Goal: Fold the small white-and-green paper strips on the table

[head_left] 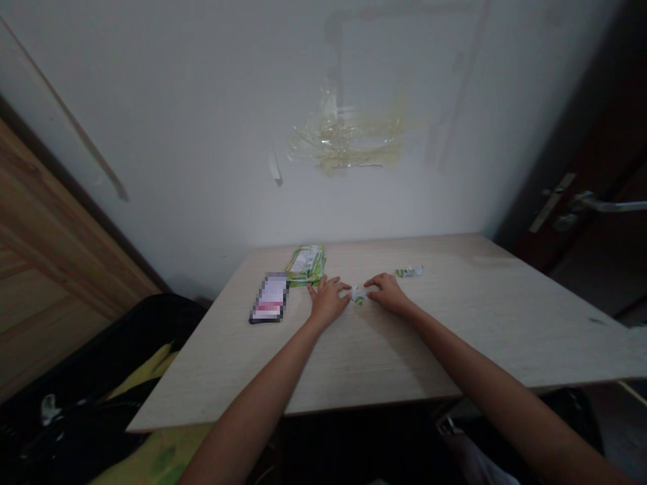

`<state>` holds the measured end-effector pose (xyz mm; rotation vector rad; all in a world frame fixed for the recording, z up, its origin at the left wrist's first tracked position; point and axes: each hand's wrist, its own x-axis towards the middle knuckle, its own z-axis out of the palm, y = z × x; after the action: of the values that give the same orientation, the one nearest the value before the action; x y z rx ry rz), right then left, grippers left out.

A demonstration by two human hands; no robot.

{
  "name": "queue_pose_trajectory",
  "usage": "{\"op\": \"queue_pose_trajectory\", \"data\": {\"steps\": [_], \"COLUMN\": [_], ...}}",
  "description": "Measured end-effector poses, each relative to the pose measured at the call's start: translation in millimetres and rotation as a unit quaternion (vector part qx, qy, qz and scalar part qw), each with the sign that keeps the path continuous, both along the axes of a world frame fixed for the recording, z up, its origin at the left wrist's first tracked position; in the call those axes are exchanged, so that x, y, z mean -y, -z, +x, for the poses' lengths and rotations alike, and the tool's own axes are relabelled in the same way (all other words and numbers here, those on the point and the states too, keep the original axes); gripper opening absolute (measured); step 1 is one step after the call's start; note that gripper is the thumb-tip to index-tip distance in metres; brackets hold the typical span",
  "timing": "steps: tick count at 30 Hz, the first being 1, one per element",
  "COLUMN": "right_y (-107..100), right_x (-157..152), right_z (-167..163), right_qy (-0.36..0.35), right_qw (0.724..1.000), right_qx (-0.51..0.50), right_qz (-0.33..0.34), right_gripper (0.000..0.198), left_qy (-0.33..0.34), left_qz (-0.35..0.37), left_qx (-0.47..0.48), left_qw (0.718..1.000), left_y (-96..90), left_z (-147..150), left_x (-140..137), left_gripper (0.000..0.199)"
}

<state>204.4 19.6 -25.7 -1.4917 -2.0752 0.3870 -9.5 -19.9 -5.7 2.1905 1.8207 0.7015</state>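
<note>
A small crumpled packet (359,294), clear and whitish with green print, lies between my two hands on the table. My left hand (329,298) pinches its left side with thumb and forefinger, while the other fingers are spread toward the stack of green packets. From the right, my right hand (389,294) grips the packet's other side with bent fingers. Just behind my left hand is the stack of flat green-and-white packets (306,264). Another small green-and-white packet (409,271) lies beyond my right hand.
A phone (269,298) with a blurred screen lies left of my left hand. The pale wooden table (354,364) meets a wall (212,135) with old tape (348,138). A door handle (606,204) is at right, and dark bags or cloth (91,424) are at lower left.
</note>
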Motion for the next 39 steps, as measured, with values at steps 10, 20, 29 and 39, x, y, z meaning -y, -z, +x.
{"op": "queue_pose_trajectory", "data": {"steps": [10, 20, 29, 39], "right_y": [1, -1, 2, 0], "right_x": [9, 6, 7, 7], "right_z": [-7, -5, -4, -2], "right_qy": [0.003, -0.004, -0.010, -0.014], "right_qw": [0.999, 1.000, 0.999, 0.998], "right_qx": [0.010, -0.005, -0.023, -0.058], "right_qz": [0.035, 0.014, 0.038, 0.034], "right_gripper": [0.027, 0.024, 0.026, 0.014], "left_qy": [-0.012, -0.030, -0.015, -0.025], "left_qz": [0.004, -0.011, 0.010, 0.029], "left_qx": [0.028, 0.074, 0.103, 0.091], "left_qw": [1.000, 0.997, 0.995, 0.995], "left_y": [-4.4, -0.1, 1.3, 1.6], "left_z": [5, 10, 12, 9], "left_x": [1, -1, -1, -1], "left_gripper": [0.017, 0.018, 0.018, 0.015]}}
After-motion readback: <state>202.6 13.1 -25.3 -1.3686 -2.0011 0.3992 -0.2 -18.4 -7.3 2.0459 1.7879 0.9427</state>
